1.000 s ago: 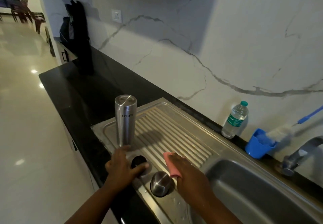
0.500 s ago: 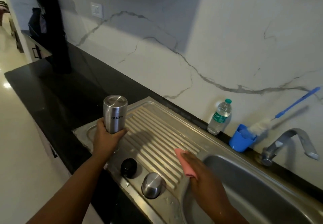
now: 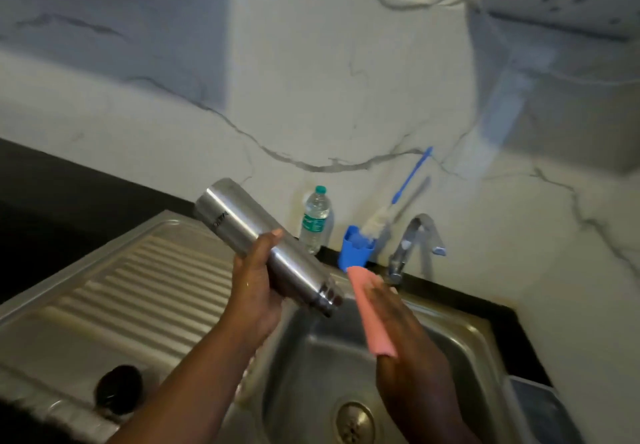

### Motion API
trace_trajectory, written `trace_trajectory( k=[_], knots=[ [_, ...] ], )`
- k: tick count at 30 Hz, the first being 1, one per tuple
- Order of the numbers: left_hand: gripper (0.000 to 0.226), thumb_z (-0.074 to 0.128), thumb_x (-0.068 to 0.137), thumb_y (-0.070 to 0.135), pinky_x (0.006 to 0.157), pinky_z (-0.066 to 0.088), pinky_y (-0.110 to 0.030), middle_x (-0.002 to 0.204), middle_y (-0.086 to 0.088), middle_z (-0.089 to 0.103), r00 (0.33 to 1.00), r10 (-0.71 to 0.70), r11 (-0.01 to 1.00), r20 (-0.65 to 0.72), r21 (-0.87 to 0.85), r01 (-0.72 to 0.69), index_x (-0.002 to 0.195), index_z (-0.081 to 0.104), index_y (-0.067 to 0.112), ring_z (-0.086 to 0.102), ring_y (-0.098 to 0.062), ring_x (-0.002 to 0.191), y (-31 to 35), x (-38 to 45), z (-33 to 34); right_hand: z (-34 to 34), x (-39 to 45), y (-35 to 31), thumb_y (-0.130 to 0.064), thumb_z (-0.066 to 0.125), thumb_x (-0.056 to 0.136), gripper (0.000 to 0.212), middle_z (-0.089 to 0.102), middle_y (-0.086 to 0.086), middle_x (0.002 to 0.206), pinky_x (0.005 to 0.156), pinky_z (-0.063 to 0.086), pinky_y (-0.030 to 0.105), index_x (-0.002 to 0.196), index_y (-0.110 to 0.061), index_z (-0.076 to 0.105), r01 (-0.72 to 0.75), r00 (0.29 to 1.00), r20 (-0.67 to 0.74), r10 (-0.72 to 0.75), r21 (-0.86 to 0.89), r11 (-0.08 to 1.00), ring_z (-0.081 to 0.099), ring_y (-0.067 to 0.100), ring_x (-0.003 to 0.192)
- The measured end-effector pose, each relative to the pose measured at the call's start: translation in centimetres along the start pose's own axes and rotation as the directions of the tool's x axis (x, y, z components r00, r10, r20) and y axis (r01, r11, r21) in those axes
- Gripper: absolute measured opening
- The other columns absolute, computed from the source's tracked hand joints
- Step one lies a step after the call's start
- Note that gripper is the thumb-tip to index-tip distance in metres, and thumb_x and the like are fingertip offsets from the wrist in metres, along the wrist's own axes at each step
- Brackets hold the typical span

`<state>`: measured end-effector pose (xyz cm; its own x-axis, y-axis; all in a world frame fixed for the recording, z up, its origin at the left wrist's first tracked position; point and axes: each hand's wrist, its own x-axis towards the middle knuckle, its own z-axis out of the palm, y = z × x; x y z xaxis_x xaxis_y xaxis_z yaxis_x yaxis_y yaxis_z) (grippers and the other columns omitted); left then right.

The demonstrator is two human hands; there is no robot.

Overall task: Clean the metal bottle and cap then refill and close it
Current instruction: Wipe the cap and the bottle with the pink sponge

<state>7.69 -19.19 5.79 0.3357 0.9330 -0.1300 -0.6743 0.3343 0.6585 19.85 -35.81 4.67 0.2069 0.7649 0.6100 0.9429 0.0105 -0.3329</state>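
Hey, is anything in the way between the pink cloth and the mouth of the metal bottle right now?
Nothing visible. The left hand holds the metal bottle tilted over the sink, its open neck pointing toward the pink cloth in the right hand, with a clear gap between them.

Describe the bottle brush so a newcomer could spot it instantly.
Start at the tap behind the sink. Just left of it stands a blue cup; the bottle brush leans out of it against the wall. Unlike the plastic water bottle nearby, it has a thin blue handle and white bristles.
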Motion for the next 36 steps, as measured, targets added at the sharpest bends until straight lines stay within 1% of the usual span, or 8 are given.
trace_trajectory(
  k=[5, 8, 11, 16, 19, 22, 27, 36],
  knots=[
    [0.029, 0.063, 0.084, 0.026, 0.084, 0.053, -0.049, 0.094, -0.017, 0.067, 0.932, -0.361, 0.926, 0.042, -0.104, 0.363, 0.108, 0.057, 0.011, 0.064, -0.033, 0.088, -5.5, -2.6, 4.8, -2.2, -2.2, 4.3, -0.025, 0.073, 0.052, 0.121, 0.035, -0.004, 0.15, 0.083, 0.05, 0.018, 0.151, -0.025, 0.004, 0.146, 0.967, 0.244, -0.075, -0.291, 0.945, 0.059, 0.02, 0.116],
    [0.032, 0.064, 0.082, 0.027, 0.079, 0.054, -0.046, 0.091, -0.017, 0.064, 0.919, -0.393, 0.918, 0.027, -0.052, 0.394, 0.108, 0.055, 0.01, 0.064, -0.033, 0.084, -8.3, -3.6, 6.8, -4.3, -4.1, 7.2, -0.036, 0.031, 0.096, 0.056, 0.026, -0.018, 0.153, 0.107, 0.03, 0.02, 0.15, -0.034, 0.016, 0.09, 0.992, 0.1, -0.074, -0.158, 0.983, 0.046, 0.011, 0.129],
    [0.036, 0.064, 0.081, 0.034, 0.068, 0.053, -0.042, 0.086, -0.016, 0.063, 0.899, -0.439, 0.898, 0.014, -0.03, 0.439, 0.106, 0.056, 0.01, 0.063, -0.032, 0.078, -10.7, -4.9, 9.2, -6.1, -5.1, 8.7, -0.042, 0.03, 0.096, 0.052, 0.03, -0.022, 0.15, 0.108, 0.032, 0.028, 0.147, -0.04, 0.022, 0.028, 0.999, 0.047, -0.024, -0.082, 0.996, 0.035, 0.001, 0.135],
    [0.043, 0.068, 0.079, 0.052, 0.076, 0.055, -0.045, 0.097, -0.015, 0.065, 0.911, -0.41, 0.912, -0.039, -0.043, 0.408, 0.101, 0.055, 0.018, 0.065, -0.032, 0.088, -13.8, -6.4, 12.2, -7.5, -6.1, 10.9, -0.038, 0.036, 0.093, 0.066, 0.034, -0.004, 0.148, 0.094, 0.049, 0.043, 0.152, -0.026, 0.01, 0.245, 0.969, 0.052, -0.24, -0.227, 0.942, 0.051, 0.027, 0.125],
    [0.056, 0.07, 0.074, 0.056, 0.074, 0.056, -0.047, 0.097, -0.017, 0.066, 0.915, -0.402, 0.914, 0.018, -0.05, 0.402, 0.11, 0.054, 0.015, 0.067, -0.035, 0.086, -14.6, -6.9, 13.1, -9.2, -6.4, 11.7, -0.048, 0.031, 0.097, 0.054, 0.041, -0.014, 0.146, 0.104, 0.04, 0.041, 0.145, -0.024, 0.037, 0.019, 0.998, -0.062, -0.012, 0.11, 0.994, 0.043, 0.011, 0.133],
    [0.063, 0.069, 0.073, 0.057, 0.073, 0.057, -0.046, 0.096, -0.017, 0.065, 0.923, -0.382, 0.923, 0.046, -0.029, 0.384, 0.116, 0.053, 0.015, 0.067, -0.034, 0.082, -15.0, -7.1, 13.7, -10.1, -6.8, 11.4, -0.046, 0.039, 0.091, 0.054, 0.042, -0.021, 0.142, 0.107, 0.04, 0.039, 0.144, -0.035, 0.037, -0.102, 0.993, -0.016, 0.113, 0.319, 0.942, 0.042, 0.0, 0.13],
    [0.038, 0.062, 0.083, 0.056, 0.089, 0.053, -0.049, 0.109, -0.018, 0.064, 0.942, -0.335, 0.942, -0.02, 0.012, 0.335, 0.101, 0.054, 0.023, 0.064, -0.035, 0.098, -15.5, -7.3, 14.2, -9.9, -7.1, 11.5, -0.031, 0.042, 0.077, 0.077, 0.023, -0.016, 0.153, 0.091, 0.05, 0.052, 0.149, -0.037, 0.015, 0.109, 0.991, -0.069, -0.113, -0.059, 0.992, 0.039, 0.022, 0.135],
    [0.04, 0.07, 0.081, 0.046, 0.09, 0.051, -0.052, 0.101, -0.019, 0.061, 0.89, -0.455, 0.89, 0.025, 0.054, 0.454, 0.097, 0.052, 0.015, 0.062, -0.036, 0.094, -15.8, -7.4, 13.6, -8.0, -7.2, 11.8, -0.043, 0.041, 0.073, 0.087, 0.001, -0.014, 0.159, 0.091, 0.049, 0.048, 0.151, -0.032, 0.006, 0.112, 0.992, 0.075, -0.099, -0.196, 0.974, 0.039, 0.031, 0.132]
  ],
)
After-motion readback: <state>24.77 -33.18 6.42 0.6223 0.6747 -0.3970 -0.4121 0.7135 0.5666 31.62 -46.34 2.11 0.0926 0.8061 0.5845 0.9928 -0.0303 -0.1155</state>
